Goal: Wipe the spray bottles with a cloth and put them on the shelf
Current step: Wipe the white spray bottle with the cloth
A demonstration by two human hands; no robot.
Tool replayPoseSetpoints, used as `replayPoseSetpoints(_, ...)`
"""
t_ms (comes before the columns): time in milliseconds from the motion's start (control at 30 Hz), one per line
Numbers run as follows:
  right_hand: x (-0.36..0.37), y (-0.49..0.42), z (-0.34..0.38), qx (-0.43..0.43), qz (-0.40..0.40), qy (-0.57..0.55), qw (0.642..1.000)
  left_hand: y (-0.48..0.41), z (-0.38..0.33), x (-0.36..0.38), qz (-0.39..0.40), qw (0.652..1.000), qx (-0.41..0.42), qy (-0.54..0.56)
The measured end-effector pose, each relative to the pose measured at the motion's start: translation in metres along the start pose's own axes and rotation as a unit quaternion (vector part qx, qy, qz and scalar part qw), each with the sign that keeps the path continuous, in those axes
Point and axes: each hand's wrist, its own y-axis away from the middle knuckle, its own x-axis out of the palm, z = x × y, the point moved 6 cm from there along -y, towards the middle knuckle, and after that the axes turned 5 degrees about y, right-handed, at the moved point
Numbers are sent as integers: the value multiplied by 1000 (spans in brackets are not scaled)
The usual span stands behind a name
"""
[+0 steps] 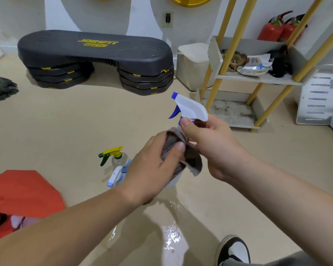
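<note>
**Desk:** How much open room is there?

**Photographer:** Beige floor (69, 120) lies open across the middle. It runs from the black Joinfit step platform (96, 52) by the far wall to the person at the near edge. A wet patch (171, 237) shines beside a black-and-white shoe (233, 248).

**Desk:** What lines the sides?

**Photographer:** At right stands a yellow-poled shelf rack (254, 78), its lowest board stained and the one above cluttered. A white slotted panel (319, 96) is just beside it, a cream bin (192, 64) to its left and two red fire extinguishers (277, 28) behind. At left lie orange fabric (23, 189) and a grey mop head (0, 89).

**Desk:** And the bottles?

**Photographer:** Two stand on the floor just left of the left hand (154, 167): a yellow-and-green trigger bottle (115, 156) and a pale-blue trigger bottle (115, 175), partly hidden by the wrist. The white-and-blue spray bottle (190, 106) is held in mid-air at centre, apart from the rack. The left hand clasps a dark cloth (190, 160) round its body. The right hand (215, 143) grips its neck under the trigger head.
</note>
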Motion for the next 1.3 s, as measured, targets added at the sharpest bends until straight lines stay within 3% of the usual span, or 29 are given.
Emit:
replayPoseSetpoints(67, -2, -2, 1, -6, -6, 5, 1000, -2, 5, 1, -9, 994, -44, 104)
replayPoseSetpoints(133, -5, -4, 0, 3, -14, 8, 1000, -4, 13, 3, -26, 971, -158, 180)
replayPoseSetpoints(200, -9, -5, 1, 12, -14, 4, 1000, -2, 22, 4, -19, 914, -320, 251)
replayPoseSetpoints(267, -9, -4, 1, 16, -3, -2, 1000, 2, 21, 6, -10, 854, -408, 322)
replayPoseSetpoints(300, -7, -3, 0, 17, 7, -4, 1000, 2, 19, 6, -17, 853, -412, 320)
replayPoseSetpoints(333, -4, -1, -1, 17, 21, -2, 1000, 0, 14, 4, -21, 880, -387, 274)
replayPoseSetpoints(400, 4, 3, -5, 15, 47, 17, 999, -1, -5, 1, -45, 958, -263, 107)
replayPoseSetpoints(433, 7, 5, -6, 12, 55, 27, 998, -1, -14, 1, -69, 980, -181, 51)
replayPoseSetpoints(533, 12, 7, -7, 6, 60, 35, 998, 1, -14, -4, -77, 994, -71, 11)
replayPoseSetpoints(600, 8, 4, -5, 5, 38, 26, 999, -1, 3, -6, -51, 988, -130, 63)
replayPoseSetpoints(700, -9, -5, -4, 11, -31, 2, 999, 8, 30, -1, -33, 929, -312, 196)
replayPoseSetpoints(767, -18, -9, -8, 29, -66, -29, 997, 16, 34, 5, -27, 912, -356, 202)
replayPoseSetpoints(867, -22, -9, -15, 49, -78, -46, 995, 13, 22, 1, -66, 928, -327, 166)
replayPoseSetpoints(1000, -4, 0, -20, 44, -21, -16, 999, 3, -10, 8, -47, 987, -139, 59)
replayPoseSetpoints(1067, 5, 6, -20, 29, 3, -8, 1000, -4, -17, 5, -50, 994, -87, 35)
replayPoseSetpoints(1233, 11, 7, -15, -15, -14, 1, 1000, -23, 0, -11, -2, 977, -174, 127)
replayPoseSetpoints(1300, 8, 1, -18, 0, -33, 4, 999, -21, 9, -11, 9, 971, -219, 95)
